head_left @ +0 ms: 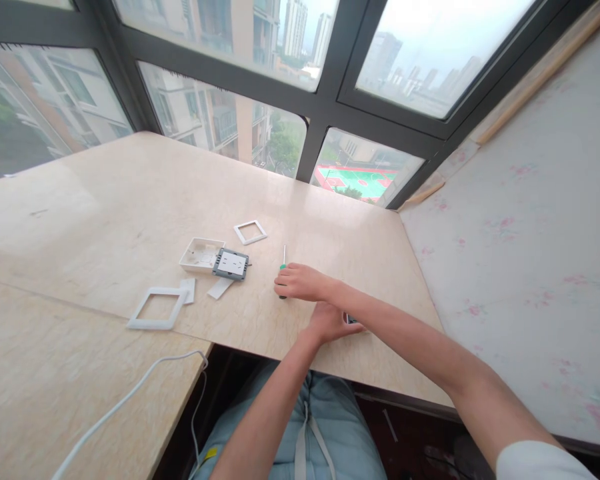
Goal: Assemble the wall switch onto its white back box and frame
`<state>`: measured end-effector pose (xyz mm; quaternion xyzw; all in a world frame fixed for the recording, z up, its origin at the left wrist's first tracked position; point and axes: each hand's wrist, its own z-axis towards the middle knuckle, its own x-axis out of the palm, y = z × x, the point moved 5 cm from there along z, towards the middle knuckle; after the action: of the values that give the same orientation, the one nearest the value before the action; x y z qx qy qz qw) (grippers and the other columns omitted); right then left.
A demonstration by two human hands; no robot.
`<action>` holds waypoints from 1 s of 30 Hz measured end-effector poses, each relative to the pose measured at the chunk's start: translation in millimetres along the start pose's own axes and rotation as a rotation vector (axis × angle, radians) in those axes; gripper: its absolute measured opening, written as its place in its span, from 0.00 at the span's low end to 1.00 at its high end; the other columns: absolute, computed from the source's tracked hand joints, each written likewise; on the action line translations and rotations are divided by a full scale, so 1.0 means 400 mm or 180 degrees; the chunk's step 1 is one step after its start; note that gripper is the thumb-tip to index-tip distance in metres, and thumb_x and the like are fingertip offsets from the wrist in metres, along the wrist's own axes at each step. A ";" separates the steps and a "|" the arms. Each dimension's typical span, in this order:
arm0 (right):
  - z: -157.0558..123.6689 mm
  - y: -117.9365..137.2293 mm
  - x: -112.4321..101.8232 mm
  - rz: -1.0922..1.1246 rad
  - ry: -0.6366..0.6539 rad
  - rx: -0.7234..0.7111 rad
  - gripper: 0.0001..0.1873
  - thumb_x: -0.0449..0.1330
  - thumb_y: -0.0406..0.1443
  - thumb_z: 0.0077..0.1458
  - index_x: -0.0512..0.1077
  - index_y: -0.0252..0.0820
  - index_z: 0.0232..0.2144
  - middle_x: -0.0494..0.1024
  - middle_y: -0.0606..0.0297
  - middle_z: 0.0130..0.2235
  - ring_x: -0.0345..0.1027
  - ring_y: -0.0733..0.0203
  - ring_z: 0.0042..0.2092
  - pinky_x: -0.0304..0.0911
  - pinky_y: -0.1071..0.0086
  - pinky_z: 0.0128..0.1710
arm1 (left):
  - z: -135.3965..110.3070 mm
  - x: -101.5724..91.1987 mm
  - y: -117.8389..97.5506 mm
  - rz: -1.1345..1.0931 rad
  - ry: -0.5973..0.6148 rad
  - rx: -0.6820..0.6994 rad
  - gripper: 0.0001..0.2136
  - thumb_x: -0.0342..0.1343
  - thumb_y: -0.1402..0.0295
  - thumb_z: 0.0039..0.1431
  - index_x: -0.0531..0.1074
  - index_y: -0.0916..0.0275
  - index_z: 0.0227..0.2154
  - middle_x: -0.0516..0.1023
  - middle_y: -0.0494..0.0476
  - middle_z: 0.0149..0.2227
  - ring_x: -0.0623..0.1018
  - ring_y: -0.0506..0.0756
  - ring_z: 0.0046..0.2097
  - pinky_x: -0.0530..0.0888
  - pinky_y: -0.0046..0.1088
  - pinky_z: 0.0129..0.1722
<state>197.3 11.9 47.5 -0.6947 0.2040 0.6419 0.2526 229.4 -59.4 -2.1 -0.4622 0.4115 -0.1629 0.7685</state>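
Observation:
My right hand [300,281] reaches across from the right and lies closed over a screwdriver [283,257] with a green handle; its metal shaft points away from me on the marble tabletop [130,200]. My left hand [330,325] sits just behind it, partly under my right forearm, with its fingers curled round a small dark thing [351,319] that I cannot make out. Left of both hands lies a grey-framed wall socket module [230,264], which leans on a white back box [201,254].
A small white square frame [251,232] lies beyond the socket. A larger white frame [156,308] and two flat white pieces [220,288] lie nearer me. A white cable [130,397] runs over the lower table edge. Windows ring the far side, and a wall panel stands at right.

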 end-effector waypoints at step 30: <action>-0.687 0.108 -0.213 0.2018 -0.4167 0.3235 0.16 0.61 0.38 0.62 0.69 0.46 0.52 0.77 0.60 0.45 0.78 0.54 0.43 0.76 0.54 0.45 | 0.011 0.004 0.007 0.0584 0.0120 0.0174 0.35 0.64 0.50 0.52 0.61 0.59 0.59 0.69 0.65 0.61 0.71 0.65 0.60 0.64 0.46 0.59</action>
<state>380.0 -193.9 141.5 0.0970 0.4619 0.7821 0.4068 233.5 -56.5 -4.3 -0.3982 0.4618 -0.1117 0.7846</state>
